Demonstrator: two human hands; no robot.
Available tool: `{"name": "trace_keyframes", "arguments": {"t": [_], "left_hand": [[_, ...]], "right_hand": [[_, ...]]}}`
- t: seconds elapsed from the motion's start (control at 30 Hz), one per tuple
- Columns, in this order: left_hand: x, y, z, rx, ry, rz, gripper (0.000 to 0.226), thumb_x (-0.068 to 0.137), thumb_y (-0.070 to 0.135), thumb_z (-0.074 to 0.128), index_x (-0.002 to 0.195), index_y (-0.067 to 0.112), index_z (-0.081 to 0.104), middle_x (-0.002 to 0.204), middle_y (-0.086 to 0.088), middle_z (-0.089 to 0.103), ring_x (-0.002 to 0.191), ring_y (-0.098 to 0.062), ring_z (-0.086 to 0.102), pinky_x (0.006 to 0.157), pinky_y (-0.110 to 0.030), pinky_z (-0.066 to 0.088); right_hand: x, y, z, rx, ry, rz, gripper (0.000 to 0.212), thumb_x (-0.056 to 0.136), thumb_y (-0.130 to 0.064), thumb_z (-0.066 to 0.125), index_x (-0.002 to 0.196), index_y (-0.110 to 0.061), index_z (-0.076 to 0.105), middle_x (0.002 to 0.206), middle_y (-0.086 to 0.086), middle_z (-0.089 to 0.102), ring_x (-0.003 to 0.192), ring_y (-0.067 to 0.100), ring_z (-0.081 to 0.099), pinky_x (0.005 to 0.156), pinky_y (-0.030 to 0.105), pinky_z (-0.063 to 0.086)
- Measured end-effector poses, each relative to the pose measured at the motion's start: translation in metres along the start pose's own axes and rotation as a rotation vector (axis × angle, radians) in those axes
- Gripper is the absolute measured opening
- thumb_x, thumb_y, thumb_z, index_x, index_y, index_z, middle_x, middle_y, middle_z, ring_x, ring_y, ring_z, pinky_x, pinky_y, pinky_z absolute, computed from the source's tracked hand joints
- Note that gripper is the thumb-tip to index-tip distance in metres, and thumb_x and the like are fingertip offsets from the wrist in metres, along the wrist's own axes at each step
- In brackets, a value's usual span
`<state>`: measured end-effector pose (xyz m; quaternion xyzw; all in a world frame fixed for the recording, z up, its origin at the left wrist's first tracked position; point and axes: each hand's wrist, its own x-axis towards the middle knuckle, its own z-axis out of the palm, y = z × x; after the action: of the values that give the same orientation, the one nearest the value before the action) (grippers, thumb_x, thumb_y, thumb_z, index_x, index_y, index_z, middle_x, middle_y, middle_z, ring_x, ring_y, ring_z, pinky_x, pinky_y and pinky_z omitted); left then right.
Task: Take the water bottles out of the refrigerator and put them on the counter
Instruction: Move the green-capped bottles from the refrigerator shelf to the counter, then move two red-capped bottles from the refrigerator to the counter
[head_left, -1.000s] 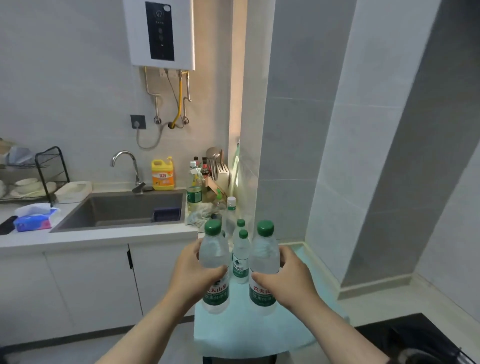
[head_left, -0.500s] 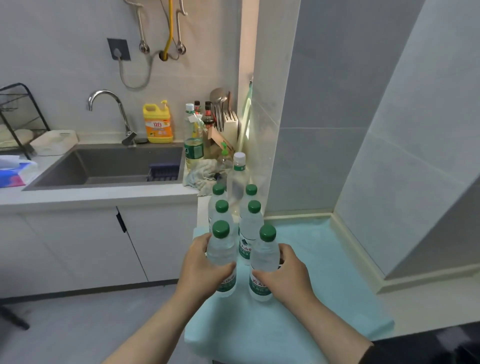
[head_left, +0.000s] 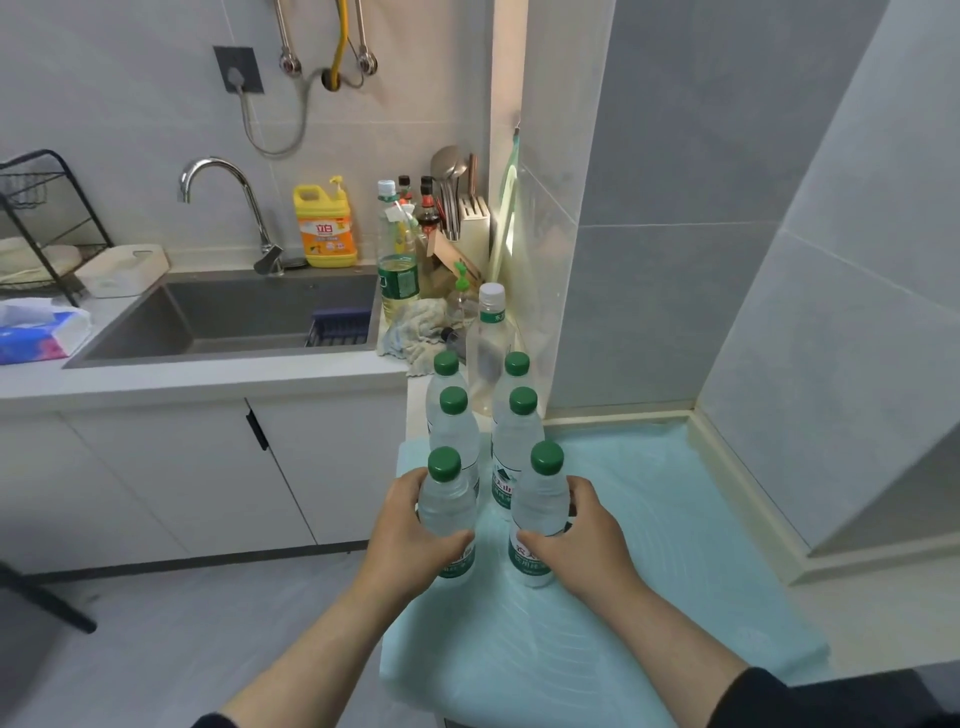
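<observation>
Left hand (head_left: 410, 530) and right hand (head_left: 582, 530) each wrap one upright green-capped bottle, left bottle (head_left: 447, 514), right bottle (head_left: 537, 514); long axes vertical; bases apparently on the counter mat (head_left: 649, 545); each grip closed sideways around its bottle; four bottles (head_left: 483, 415) stand just behind.

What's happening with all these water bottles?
A person grips one green-capped water bottle in each hand: left hand on the left bottle, right hand on the right bottle, at the near end of two rows. Four matching bottles already stand behind them on the counter's light-blue mat.
</observation>
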<state>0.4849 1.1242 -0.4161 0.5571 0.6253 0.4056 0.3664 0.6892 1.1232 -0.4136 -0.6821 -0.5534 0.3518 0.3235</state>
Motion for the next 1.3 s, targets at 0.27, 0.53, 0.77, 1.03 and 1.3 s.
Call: {"name": "trace_keyframes", "arguments": {"t": [0.27,0.53,0.77,1.03,1.3], "left_hand": [[-0.005,0.032,-0.043,0.083,-0.025,0.086,0.106,0.064,0.04,0.086,0.151,0.032,0.025,0.154,0.009,0.032,0.14,-0.015,0.034,0.113,-0.038,0.033],[-0.068,0.137,-0.183,0.373,0.341,0.669,0.11,0.069,0.057,0.074,0.15,0.041,0.001,0.156,0.031,-0.004,0.149,-0.002,0.002,0.114,-0.008,0.005],[-0.182,0.225,-0.282,0.551,0.639,0.866,0.098,0.079,0.056,0.066,0.15,0.002,0.024,0.159,-0.01,0.024,0.149,-0.025,0.021,0.118,-0.041,0.025],[-0.402,0.269,-0.368,0.921,1.009,0.75,0.091,0.085,0.058,0.059,0.144,-0.006,0.032,0.153,-0.019,0.032,0.146,-0.031,0.028,0.118,-0.037,0.025],[-0.616,0.29,-0.398,1.18,1.317,0.489,0.092,0.084,0.067,0.054,0.146,0.003,0.031,0.153,-0.014,0.032,0.147,-0.015,0.024,0.119,-0.03,0.021]], "right_hand": [[-0.016,-0.034,-0.027,0.007,-0.046,-0.073,0.082,0.076,-0.03,0.082,0.143,-0.029,0.035,0.13,-0.013,0.051,0.122,0.012,0.049,0.094,0.024,0.039],[-0.083,-0.165,-0.082,-0.12,0.242,-0.654,0.087,0.081,-0.054,0.06,0.153,-0.025,0.023,0.153,-0.017,0.022,0.139,-0.004,0.017,0.108,0.013,0.012],[-0.145,-0.285,-0.08,0.082,0.225,-1.044,0.085,0.078,-0.054,0.054,0.152,-0.02,0.029,0.159,-0.005,0.027,0.146,0.009,0.023,0.116,0.027,0.02],[-0.279,-0.376,-0.027,0.37,-0.012,-1.485,0.078,0.083,-0.049,0.057,0.147,-0.01,0.036,0.152,-0.001,0.033,0.145,0.007,0.025,0.117,0.021,0.021],[-0.441,-0.436,0.024,0.66,-0.273,-1.721,0.078,0.089,-0.064,0.046,0.146,-0.012,0.036,0.15,0.002,0.038,0.142,0.02,0.036,0.114,0.023,0.028]]}}
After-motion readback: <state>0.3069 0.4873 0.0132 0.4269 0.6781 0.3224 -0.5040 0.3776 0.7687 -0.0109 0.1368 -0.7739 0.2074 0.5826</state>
